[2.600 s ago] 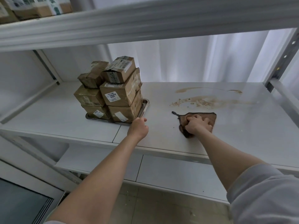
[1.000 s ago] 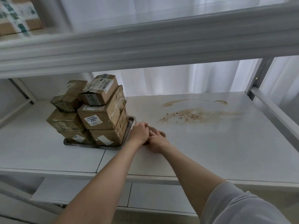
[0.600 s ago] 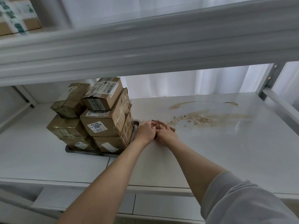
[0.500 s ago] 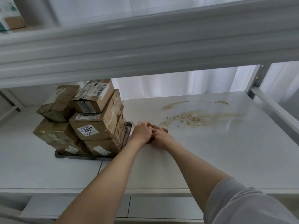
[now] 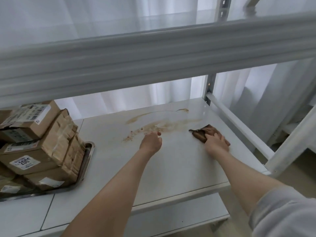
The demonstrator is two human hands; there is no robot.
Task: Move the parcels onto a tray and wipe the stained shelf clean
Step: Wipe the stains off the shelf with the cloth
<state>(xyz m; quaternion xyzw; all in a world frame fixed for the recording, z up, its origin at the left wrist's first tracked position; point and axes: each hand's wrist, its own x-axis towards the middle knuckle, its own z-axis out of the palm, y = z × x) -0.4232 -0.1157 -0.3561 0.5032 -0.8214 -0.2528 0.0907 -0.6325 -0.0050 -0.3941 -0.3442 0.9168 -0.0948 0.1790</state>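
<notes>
Hands (image 5: 151,142) (image 5: 216,142) now apart, cloth (image 5: 201,134) beside stain (image 5: 167,124)

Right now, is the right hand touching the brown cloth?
Touching. The head view shows the right hand lying on the near end of the brown cloth, fingers overlapping it with no gap, on the shelf.

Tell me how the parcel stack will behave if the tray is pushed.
The parcels are piled several high, with the top box tilted, so they would probably wobble or shed it. The metal tray would likely slide easily on the smooth shelf.
</notes>
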